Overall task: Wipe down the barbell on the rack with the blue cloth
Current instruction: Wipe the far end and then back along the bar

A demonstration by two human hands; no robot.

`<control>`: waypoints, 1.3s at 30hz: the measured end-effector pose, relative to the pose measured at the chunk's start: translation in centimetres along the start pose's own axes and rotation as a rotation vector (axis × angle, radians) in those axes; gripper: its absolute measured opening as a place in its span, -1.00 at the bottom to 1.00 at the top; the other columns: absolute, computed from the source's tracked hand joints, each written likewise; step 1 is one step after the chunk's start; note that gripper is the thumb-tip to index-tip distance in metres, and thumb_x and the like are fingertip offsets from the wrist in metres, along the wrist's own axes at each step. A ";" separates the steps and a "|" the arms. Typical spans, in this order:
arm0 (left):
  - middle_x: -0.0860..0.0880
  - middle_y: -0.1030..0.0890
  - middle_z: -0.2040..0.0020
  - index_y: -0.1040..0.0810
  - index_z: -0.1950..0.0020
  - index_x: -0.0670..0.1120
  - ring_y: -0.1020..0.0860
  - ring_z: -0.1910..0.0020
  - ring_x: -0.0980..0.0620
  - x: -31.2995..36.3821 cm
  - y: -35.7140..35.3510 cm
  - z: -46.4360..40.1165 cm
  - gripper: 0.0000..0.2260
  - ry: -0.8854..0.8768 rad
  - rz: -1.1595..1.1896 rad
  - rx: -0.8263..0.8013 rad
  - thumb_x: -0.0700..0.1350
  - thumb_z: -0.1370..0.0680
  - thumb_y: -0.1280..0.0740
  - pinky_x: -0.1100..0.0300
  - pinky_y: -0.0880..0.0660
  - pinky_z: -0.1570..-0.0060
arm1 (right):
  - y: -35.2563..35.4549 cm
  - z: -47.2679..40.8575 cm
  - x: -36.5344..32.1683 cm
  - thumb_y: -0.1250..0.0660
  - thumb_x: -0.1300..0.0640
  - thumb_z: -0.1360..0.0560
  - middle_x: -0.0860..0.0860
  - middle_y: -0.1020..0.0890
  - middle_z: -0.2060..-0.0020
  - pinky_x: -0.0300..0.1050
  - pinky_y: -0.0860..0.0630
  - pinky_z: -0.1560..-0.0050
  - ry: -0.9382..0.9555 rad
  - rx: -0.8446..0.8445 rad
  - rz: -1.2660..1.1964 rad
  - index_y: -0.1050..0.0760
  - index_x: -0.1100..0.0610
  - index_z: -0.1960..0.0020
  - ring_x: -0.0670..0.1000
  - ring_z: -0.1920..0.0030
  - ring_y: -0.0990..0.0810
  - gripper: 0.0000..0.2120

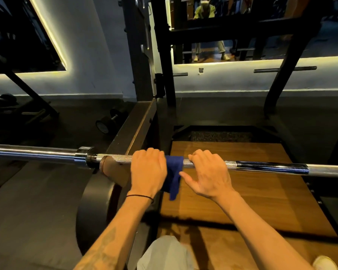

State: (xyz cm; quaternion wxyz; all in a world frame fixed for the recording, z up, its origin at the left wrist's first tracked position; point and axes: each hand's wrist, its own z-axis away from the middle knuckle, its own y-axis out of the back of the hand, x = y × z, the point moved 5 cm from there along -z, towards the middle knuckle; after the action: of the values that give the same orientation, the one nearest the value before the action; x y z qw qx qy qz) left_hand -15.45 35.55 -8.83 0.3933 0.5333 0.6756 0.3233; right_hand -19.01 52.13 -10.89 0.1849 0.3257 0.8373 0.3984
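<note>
A steel barbell (265, 167) runs across the view from left to right, resting on the rack's hook (113, 168). A blue cloth (174, 172) is draped over the knurled part of the bar and hangs down below it. My left hand (147, 172) grips the bar over the cloth's left edge, fingers curled over the top. Just right of the cloth, my right hand (209, 172) holds the bare bar with its fingers hooked over it, its thumb stretched toward the cloth.
The rack's black uprights (142, 55) rise behind the bar. A wooden platform (242, 201) lies below. A black weight plate (94, 207) leans at lower left. Dumbbells (109, 121) sit on the floor at left. A mirror (242, 36) is behind.
</note>
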 end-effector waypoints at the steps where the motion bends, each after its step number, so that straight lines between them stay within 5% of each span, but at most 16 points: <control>1: -0.07 -0.48 0.26 -0.44 0.21 -0.04 -0.41 0.32 -0.13 1.4 0.2 0.0 -0.82 -0.006 0.044 0.013 -0.12 -0.56 -0.13 -0.04 -0.27 0.24 | 0.0 0.0 0.0 -0.21 -0.26 -0.56 0.05 -0.53 0.12 0.06 -0.41 0.22 -0.006 -0.002 -0.011 -0.52 0.14 -0.03 0.10 0.16 -0.48 -0.55; 7: -0.01 -0.63 0.02 -0.60 -0.11 -0.08 -0.55 0.04 -0.02 2.3 1.2 1.5 -0.70 -0.153 0.408 0.114 -0.05 -0.62 -0.09 0.05 -0.44 -0.08 | 0.3 0.3 -0.1 -0.21 -0.13 -0.60 0.06 -0.57 0.06 0.05 -0.45 0.17 0.008 0.009 -0.042 -0.51 0.15 -0.06 0.10 0.13 -0.50 -0.66; 10: -0.09 -0.65 0.02 -0.61 -0.10 -0.12 -0.62 0.04 -0.10 -1.6 1.9 0.9 -0.72 -0.109 0.267 -0.018 -0.05 -0.60 -0.16 -0.02 -0.52 -0.07 | 0.4 0.4 0.2 -0.18 -0.10 -0.61 0.05 -0.58 0.10 0.05 -0.47 0.18 -0.001 0.035 -0.029 -0.52 0.14 -0.09 0.10 0.16 -0.52 -0.67; 12: -0.05 -0.62 -0.11 -0.56 -0.17 -0.06 -0.58 -0.12 -0.05 -4.8 0.7 1.1 -0.75 0.061 0.112 -0.252 -0.01 -0.64 -0.17 0.02 -0.41 -0.29 | 0.4 0.5 0.1 -0.17 -0.10 -0.62 0.04 -0.57 0.13 0.02 -0.45 0.19 -0.006 0.042 -0.038 -0.52 0.13 -0.11 0.08 0.19 -0.51 -0.67; 14: -0.01 -0.65 -0.05 -0.59 -0.08 -0.01 -0.57 -0.11 0.01 -6.1 0.1 1.1 -0.68 0.116 0.025 -0.269 0.05 -0.65 -0.07 0.01 -0.25 -0.40 | 0.4 0.4 -0.2 -0.16 -0.10 -0.63 0.02 -0.56 0.15 0.00 -0.41 0.21 -0.014 0.054 -0.030 -0.52 0.13 -0.11 0.06 0.22 -0.49 -0.68; 16: 0.00 -0.68 0.14 -0.63 0.08 0.00 -0.61 0.03 0.01 -5.5 0.9 0.6 -0.56 0.154 -0.030 -0.166 0.11 -0.65 -0.01 -0.03 -0.26 -0.36 | 0.3 0.3 -0.4 -0.16 -0.09 -0.63 0.01 -0.56 0.16 0.00 -0.41 0.21 -0.025 0.057 -0.020 -0.52 0.11 -0.11 0.05 0.23 -0.49 -0.70; 18: 0.00 -0.66 0.20 -0.62 0.04 0.01 -0.62 0.13 -0.03 -3.4 1.4 -0.3 -0.59 0.101 -0.119 -0.171 0.11 -0.68 -0.02 -0.02 -0.38 -0.15 | 0.2 0.2 -0.1 -0.14 -0.09 -0.65 0.00 -0.59 0.11 0.01 -0.44 0.19 -0.050 0.029 -0.011 -0.51 0.10 -0.12 0.05 0.20 -0.52 -0.70; 21: -0.04 -0.64 0.01 -0.45 -0.21 -0.02 -0.63 0.05 -0.11 1.0 1.1 -1.5 -0.79 -0.113 -0.162 -0.284 -0.05 -0.67 -0.08 0.02 -0.43 0.10 | 0.0 0.2 0.1 -0.15 -0.09 -0.63 0.03 -0.63 0.03 0.06 -0.50 0.15 -0.054 0.005 -0.006 -0.53 0.12 -0.14 0.08 0.14 -0.57 -0.68; 25: -0.04 -0.58 -0.02 -0.45 -0.11 0.01 -0.56 0.06 -0.09 4.3 1.4 -1.5 -0.83 -0.107 -0.069 -0.243 -0.01 -0.65 -0.10 0.02 -0.38 0.19 | 0.1 0.1 0.0 -0.16 -0.08 -0.61 0.02 -0.63 0.05 0.06 -0.52 0.09 -0.078 -0.024 -0.017 -0.53 0.11 -0.10 0.08 0.11 -0.59 -0.70; 33: -0.02 -0.56 -0.04 -0.46 -0.21 0.01 -0.52 0.04 -0.05 3.7 0.6 -0.6 -0.77 -0.145 0.018 -0.193 0.05 -0.65 -0.11 0.05 -0.39 0.11 | 0.6 0.2 -0.1 -0.22 -0.09 -0.61 0.02 -0.63 -0.06 0.02 -0.42 -0.30 -0.082 -0.104 -0.040 -0.52 0.09 -0.16 0.06 -0.09 -0.59 -0.71; 36: 0.02 -0.55 0.17 -0.50 0.08 0.02 -0.51 0.17 -0.01 1.9 0.7 -0.4 -0.59 0.030 0.149 -0.113 0.17 -0.65 0.06 0.07 -0.38 0.12 | 0.4 0.4 0.3 -0.14 -0.21 -0.61 0.12 -0.50 -0.39 0.13 -0.33 -0.47 -0.060 -0.210 0.009 -0.44 0.13 -0.40 0.12 -0.41 -0.46 -0.47; 39: 0.01 -0.50 0.26 -0.46 0.21 -0.01 -0.47 0.22 -0.02 -0.3 0.2 0.2 -0.56 0.130 0.192 -0.075 0.21 -0.62 0.05 0.04 -0.40 0.10 | 0.5 0.4 0.2 -0.04 -0.29 -0.58 0.15 -0.39 -0.49 0.15 -0.28 -0.49 -0.077 -0.263 0.028 -0.33 0.16 -0.52 0.15 -0.49 -0.37 -0.31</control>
State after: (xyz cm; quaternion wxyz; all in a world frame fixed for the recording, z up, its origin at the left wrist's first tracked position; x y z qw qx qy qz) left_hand -15.17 35.27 -8.73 0.3355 0.5583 0.6327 0.4187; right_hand -18.74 52.74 -10.80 0.2523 0.3253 0.7655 0.4945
